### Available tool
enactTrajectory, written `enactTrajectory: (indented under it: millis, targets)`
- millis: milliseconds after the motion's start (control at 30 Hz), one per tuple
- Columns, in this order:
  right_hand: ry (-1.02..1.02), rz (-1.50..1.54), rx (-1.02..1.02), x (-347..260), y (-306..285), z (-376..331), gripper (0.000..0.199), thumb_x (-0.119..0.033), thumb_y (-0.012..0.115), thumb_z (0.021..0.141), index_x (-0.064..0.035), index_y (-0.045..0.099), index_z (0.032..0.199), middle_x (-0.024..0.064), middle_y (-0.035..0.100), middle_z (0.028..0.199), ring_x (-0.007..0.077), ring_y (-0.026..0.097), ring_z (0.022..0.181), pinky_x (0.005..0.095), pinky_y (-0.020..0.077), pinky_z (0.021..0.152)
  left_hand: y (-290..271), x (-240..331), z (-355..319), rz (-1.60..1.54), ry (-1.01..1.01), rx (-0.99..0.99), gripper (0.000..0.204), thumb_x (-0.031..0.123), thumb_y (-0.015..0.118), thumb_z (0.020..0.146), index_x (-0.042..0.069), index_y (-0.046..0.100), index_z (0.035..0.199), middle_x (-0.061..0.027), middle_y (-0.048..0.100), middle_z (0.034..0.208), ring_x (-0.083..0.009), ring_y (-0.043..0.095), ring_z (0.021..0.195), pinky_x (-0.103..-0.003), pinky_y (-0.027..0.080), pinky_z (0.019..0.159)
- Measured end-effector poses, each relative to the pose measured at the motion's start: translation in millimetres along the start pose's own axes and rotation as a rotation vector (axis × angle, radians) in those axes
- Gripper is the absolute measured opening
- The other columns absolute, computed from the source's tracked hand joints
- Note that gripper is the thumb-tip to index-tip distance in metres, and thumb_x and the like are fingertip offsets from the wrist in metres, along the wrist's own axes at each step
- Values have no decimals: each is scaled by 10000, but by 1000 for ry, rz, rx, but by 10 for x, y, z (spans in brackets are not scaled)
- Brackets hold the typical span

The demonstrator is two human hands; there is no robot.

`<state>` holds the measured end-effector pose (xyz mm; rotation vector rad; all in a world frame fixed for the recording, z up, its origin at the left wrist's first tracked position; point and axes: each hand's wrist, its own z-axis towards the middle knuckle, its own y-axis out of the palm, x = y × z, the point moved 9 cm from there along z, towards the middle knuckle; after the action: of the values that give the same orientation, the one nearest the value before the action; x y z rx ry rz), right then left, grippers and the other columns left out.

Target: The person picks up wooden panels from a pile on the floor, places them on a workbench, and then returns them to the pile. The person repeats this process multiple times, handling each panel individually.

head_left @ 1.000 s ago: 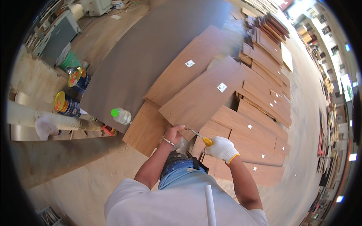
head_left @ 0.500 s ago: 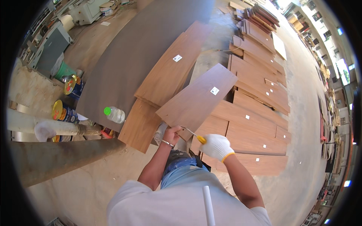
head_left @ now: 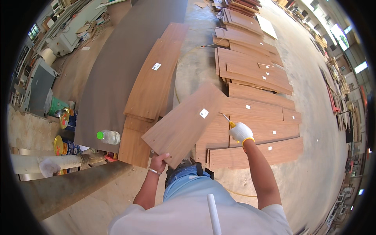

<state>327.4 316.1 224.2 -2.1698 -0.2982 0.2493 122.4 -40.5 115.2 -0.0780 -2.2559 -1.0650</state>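
- Two hands are at work on one wooden panel [head_left: 184, 125]: the bare left hand [head_left: 158, 161] has its fingers clamped on the panel's near corner, holding it raised and tilted above the floor, just in front of the person's knees.
- The right hand [head_left: 241, 132], in a white glove, has its fingers closed round a slim yellow-handled tool [head_left: 228, 120], its tip beside the panel's right edge; whether it touches the wood I cannot tell.
- Judging by the layout, the work seems to be somewhere in the middle: many panels [head_left: 254, 74] already lie flat in rows on the right, a stack of panels [head_left: 150, 86] waits on the left, and the one in hand is not yet laid down.
- The panel carries a small white sticker [head_left: 203, 113], as do several of the others.
- The concrete floor [head_left: 313, 164] is dusty; a large grey sheet [head_left: 117, 62] lies to the left.
- At the left edge stand paint tins [head_left: 64, 145], a clear bottle with a green cap [head_left: 108, 136], a green bucket [head_left: 56, 105] and a thick pipe [head_left: 70, 188].
- It is a big workshop, with machines and clutter along the far walls.
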Motion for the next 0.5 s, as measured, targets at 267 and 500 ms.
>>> enactTrajectory:
  millis: [267,500]
  targets:
    - [196,202,-43,695,-9,654,232,-181,566,827,11,692,795,169,687,670,272,700,602,390,526,532,-126,356,-580,192,-23,50,596,50,678,673,-10,533,1248,-90,637,1108,-252,627,991,-356,527,818]
    - [-122,429,-75,-234,-127,280,196,-182,634,756,-13,676,847,118,687,710,223,678,655,349,515,636,-80,548,-648,39,24,112,601,41,668,683,6,514,1263,-94,615,1153,-243,615,1004,-354,521,820]
